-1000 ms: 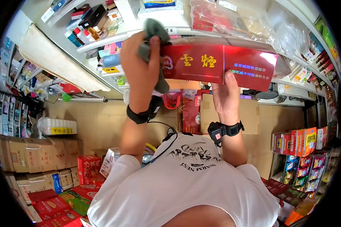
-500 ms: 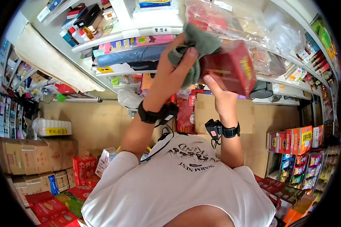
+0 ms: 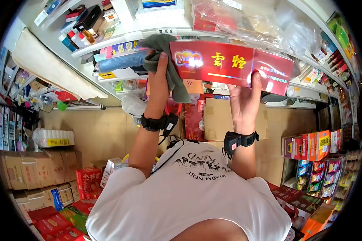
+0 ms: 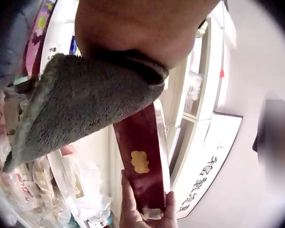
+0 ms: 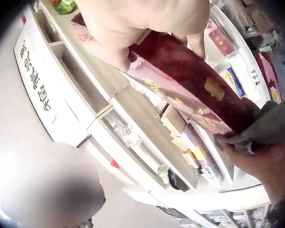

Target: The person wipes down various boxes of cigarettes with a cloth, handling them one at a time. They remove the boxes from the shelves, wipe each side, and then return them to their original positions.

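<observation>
Red carton [image 3: 229, 64] with gold characters is held level in front of the white shelves [image 3: 120, 34], just before bagged goods stored there. Right hand [image 3: 243, 98] grips its lower edge towards the right end, thumb on the front face and fingers curled behind; left hand [image 3: 159, 74] holds a grey cloth [image 3: 167, 52], fingers closed on it, pressed to the carton's left end. Room: shop interior, shelves packed with small boxes, tan floor [image 3: 104, 128], stacked cardboard boxes [image 3: 24, 168] at left, rack of coloured snack packs [image 3: 315, 146] at right.
</observation>
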A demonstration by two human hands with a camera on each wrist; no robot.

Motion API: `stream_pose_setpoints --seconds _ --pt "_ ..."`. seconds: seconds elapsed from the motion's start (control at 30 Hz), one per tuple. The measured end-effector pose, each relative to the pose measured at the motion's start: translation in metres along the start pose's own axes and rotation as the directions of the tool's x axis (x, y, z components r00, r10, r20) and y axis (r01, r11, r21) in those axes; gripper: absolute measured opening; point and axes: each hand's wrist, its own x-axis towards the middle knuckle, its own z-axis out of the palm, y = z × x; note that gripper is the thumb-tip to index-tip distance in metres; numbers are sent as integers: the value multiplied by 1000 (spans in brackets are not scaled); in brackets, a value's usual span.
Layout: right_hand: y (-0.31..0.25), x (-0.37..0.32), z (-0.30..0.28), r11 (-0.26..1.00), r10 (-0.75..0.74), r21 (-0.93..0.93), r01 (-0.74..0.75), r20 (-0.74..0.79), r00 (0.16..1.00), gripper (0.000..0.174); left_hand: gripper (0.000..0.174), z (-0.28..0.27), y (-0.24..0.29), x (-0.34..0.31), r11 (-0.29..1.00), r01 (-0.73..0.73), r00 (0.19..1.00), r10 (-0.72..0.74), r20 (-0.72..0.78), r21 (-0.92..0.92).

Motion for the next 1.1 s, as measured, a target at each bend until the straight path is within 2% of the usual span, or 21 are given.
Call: stream_pose_setpoints --seconds 0.03,0.07,0.1,0.23,0.3,0.33,0.37,0.4,0.47,0.53,0.63,0.77,0.83,0.93,0.97,1.0,1.07,1.1 --pt "1 2 0 998 2 58 1 -41 999 36 44 -4 -2 -1 986 130 991 -127 40 -101" --pt "0 4 -3 998 -3 58 4 -14 1000 36 41 -6 -2 -3 946 260 965 -246 94 -195" --pt "-1 5 -2 998 17 63 -16 -5 1000 37 45 -4 -1 -6 941 239 970 -217 114 -238" --pt "-4 7 3 996 62 61 -65 44 997 41 45 -6 3 -10 937 227 968 -186 171 -267" --pt "-2 8 3 995 70 66 -71 18 997 43 46 -2 12 -17 967 131 980 -93 177 -218" --pt "-1 8 3 995 77 71 -76 -10 997 45 46 -3 17 -18 967 131 980 -92 178 -218" --pt "-1 9 3 995 74 71 -73 -11 997 45 46 -6 22 -18 987 137 975 -118 190 -89" --pt "-3 8 2 996 79 47 -79 -2 997 47 47 -8 26 -18 989 143 968 -149 201 41" --pt "-6 5 2 997 78 19 -78 -2 997 48 49 -10 30 -17 992 128 966 -129 223 18" --pt "-8 2 5 993 62 -102 -56 58 996 49 51 -12 30 -15 994 109 963 -104 248 -7" --pt "-12 -2 10 977 55 -206 -49 23 998 48 57 -16 31 -15 984 142 972 -118 205 -108" --pt "-17 -2 12 952 77 -295 -77 -12 997 48 57 -19 42 -16 991 108 968 -86 235 -83" --pt "-19 -1 17 937 78 -340 -81 -22 997 48 55 -27 43 -16 997 22 974 -38 222 71" --pt "-18 2 14 927 90 -363 -88 -11 996 49 50 -19 55 -22 1000 -16 979 11 203 22" --pt "-20 1 18 926 105 -366 -98 -3 994 51 41 -20 56 -23 998 -43 982 35 184 40" --pt "-17 1 17 926 112 -364 -102 5 994 51 41 -18 61 -26 998 -50 984 42 176 42" --pt "-12 4 10 977 18 -212 -26 -42 999 53 36 -14 76 -33 999 22 990 -27 141 36" --pt "-14 5 9 987 -19 -157 16 -18 1000 51 36 -16 79 -34 999 14 992 -19 128 38"
